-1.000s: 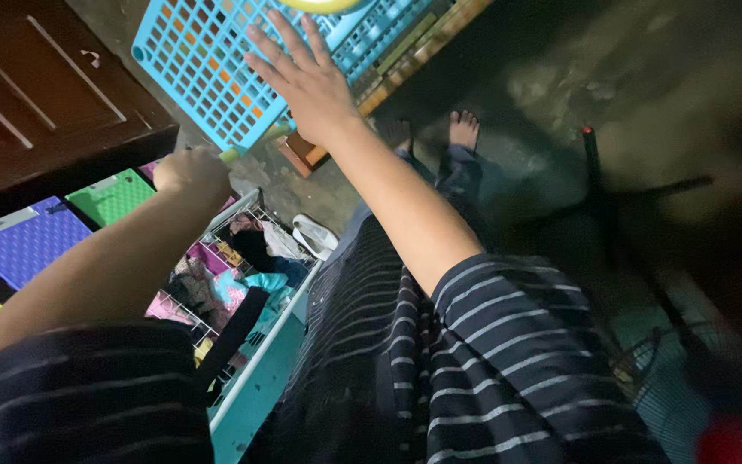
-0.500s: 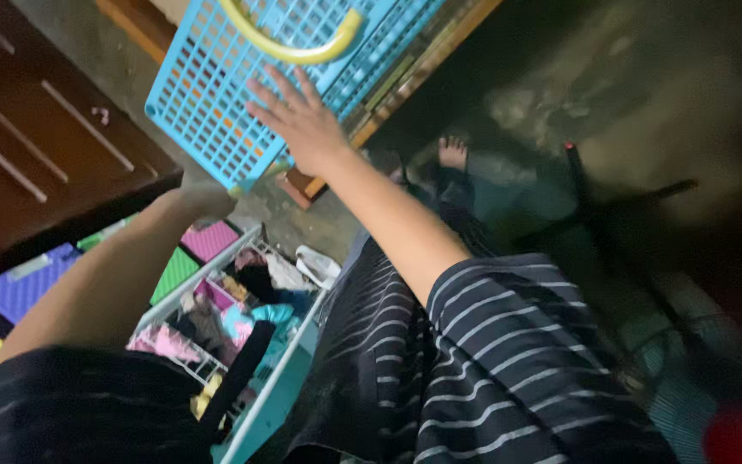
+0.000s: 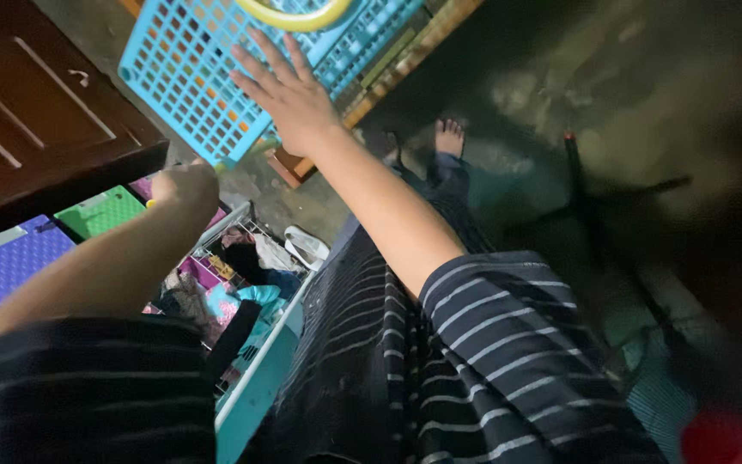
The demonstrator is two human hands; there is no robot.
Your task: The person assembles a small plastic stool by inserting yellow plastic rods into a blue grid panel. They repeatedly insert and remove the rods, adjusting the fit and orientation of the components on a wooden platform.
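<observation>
Floor: dark, below both hands
Right hand (image 3: 289, 94): spread flat on blue basket (image 3: 191, 77)
Left hand (image 3: 186, 185): fisted at basket corner; contents unclear

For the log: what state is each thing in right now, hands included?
Blue basket: tilted, lattice wall facing the camera.
Right hand: open, flat against the basket.
Left hand: closed at the basket's lower corner; grip unclear.
Wire bin: full of clothes.

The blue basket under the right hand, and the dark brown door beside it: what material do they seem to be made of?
The blue basket looks like moulded plastic: even colour, regular grid of holes, slightly glossy. The dark brown door seems wood or wood veneer, with raised panel lines and a dull finish. The right hand lies flat on the basket.
</observation>
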